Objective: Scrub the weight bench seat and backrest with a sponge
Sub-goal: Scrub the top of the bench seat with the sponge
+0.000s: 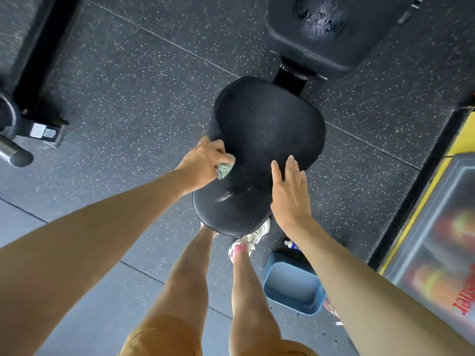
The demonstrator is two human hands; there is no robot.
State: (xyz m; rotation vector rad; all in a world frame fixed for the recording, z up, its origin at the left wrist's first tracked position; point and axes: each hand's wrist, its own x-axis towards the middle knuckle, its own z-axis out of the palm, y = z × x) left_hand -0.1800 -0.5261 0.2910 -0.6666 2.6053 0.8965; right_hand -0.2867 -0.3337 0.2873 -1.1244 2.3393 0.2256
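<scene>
Green sponge (225,170) gripped in left hand (203,163) at seat (264,134) left edge; right hand (289,195) open, flat on right edge; backrest (321,34) lengthwise beyond.

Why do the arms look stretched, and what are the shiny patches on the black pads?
Head view: the wide-angle lens bends and stretches the arms toward the corners; wet sheen glints on the seat and backrest; the yellow-edged panel at the right is blurred.

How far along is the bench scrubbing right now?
Done: the backrest already shows wet marks. In hand: the left hand grips the sponge at the left edge of the seat; the right hand rests flat on it. Left: most of the seat looks dry.
</scene>
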